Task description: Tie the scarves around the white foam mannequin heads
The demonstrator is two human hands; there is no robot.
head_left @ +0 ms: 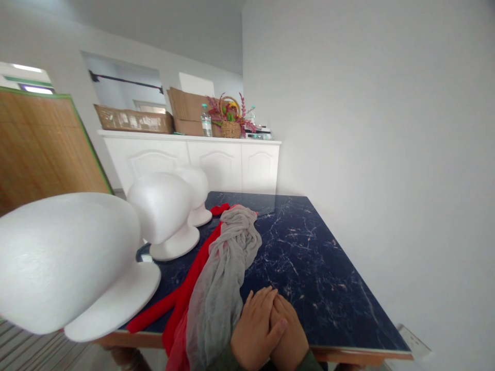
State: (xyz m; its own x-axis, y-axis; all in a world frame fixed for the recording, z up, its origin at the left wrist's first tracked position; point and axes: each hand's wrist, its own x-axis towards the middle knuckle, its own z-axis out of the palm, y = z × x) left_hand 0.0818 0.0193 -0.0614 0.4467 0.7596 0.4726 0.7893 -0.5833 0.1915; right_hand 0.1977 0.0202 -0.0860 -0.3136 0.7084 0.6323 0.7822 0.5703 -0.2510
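Head view: left hand [251, 337] laid over right hand [294, 337] just right of the grey scarf [221, 288], fingers [264, 297] close together, gripping nothing. Could, if tugging the scarf leftward, drag adjoining red cloth [190, 281] along or topple the foremost white head form [73, 252]. Open desk [309, 263] right of the scarf; near edge [348, 355] overhung by the scarf itself.

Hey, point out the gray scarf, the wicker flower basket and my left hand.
Gray scarf [222, 286]: head view, on its loosely spread middle.
Wicker flower basket [231, 130]: head view, on its woven body.
Left hand [256, 325]: head view, on the back of the hand.
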